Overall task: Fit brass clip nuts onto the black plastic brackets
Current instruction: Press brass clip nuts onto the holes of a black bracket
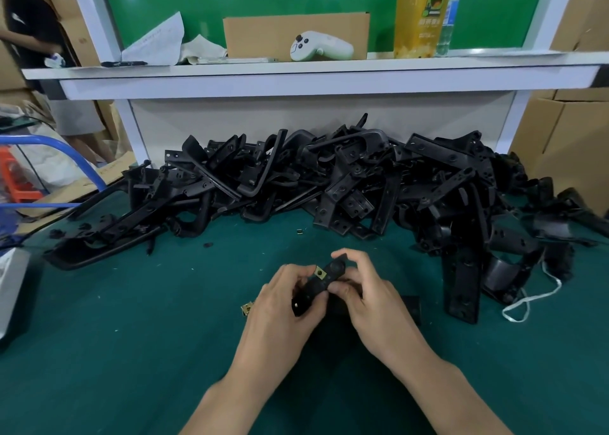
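Brass clip nut (319, 272) sat on the black bracket (329, 278), judged light and rigid; left hand (283, 299) and right hand (361, 289) both pinched it, grip narrow, best by the edges.

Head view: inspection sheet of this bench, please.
surface: green mat.
job's things: black bracket carrying one brass clip nut; loose clip nuts beside the left hand; bracket pile behind.
clutter: small dark scrap on the mat.
grippers: left hand and right hand both grip the bracket.
cables: white cord looped right of the pile.
surroundings: shelf with white controller, cardboard sheet, yellow bottle; cardboard boxes right; a person far left.
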`<state>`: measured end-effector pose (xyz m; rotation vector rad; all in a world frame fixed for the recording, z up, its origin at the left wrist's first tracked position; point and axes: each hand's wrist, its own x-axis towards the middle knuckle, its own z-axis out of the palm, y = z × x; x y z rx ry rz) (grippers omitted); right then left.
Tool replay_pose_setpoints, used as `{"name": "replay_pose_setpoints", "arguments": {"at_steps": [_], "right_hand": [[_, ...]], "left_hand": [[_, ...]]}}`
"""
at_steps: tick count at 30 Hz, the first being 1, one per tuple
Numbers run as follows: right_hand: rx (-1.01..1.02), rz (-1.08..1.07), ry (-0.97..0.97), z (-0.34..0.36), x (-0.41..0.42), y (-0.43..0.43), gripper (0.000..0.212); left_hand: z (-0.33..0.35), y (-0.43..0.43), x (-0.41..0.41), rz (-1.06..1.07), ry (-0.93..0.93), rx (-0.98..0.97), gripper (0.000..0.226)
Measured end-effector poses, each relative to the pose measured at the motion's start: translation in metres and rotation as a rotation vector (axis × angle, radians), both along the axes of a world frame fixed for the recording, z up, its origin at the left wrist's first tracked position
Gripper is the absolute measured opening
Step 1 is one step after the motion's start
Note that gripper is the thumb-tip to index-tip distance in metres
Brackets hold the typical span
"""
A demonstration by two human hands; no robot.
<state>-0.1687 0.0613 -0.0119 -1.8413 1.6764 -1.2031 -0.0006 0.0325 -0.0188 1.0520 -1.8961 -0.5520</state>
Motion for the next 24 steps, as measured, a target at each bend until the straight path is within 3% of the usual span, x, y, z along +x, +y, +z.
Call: {"name": "replay_pose_setpoints", "arguments": {"at_steps": [19,22,24], "right_hand": [[-0.012,-0.023,-0.004,-0.003,-0.001,-0.003,0.050],[-0.017,-0.021,-0.032,-0.004,-0.002,-0.003,0.047],[-0.009,-0.013,-0.054,-0.005,-0.003,-0.003,0.047]], "left_hand": [[0.005,-0.003,0.002,-0.043,-0.022,-0.058,0.023],[0.008,-0.001,0.004,-0.037,-0.115,-0.037,0.026],[0.012,-0.002,0.008,-0.028,-0.194,-0.052,0.040]]}}
